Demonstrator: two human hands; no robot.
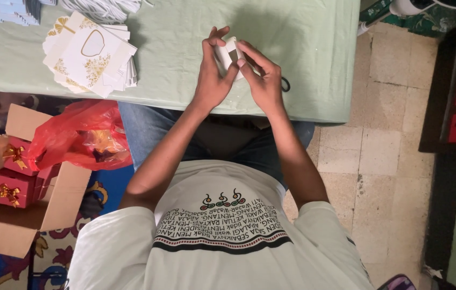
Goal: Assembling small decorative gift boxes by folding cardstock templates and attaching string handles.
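- A pale green table is spanning the top of the view.
- A cardboard box is sitting open on the floor, red gift boxes inside.
- A stack of white cards is lying on the table.
- The left hand and right hand are both pinching a small white box above the table edge.

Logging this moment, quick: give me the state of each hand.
Left hand: closed on the small white box.
Right hand: closed on the same small white box.
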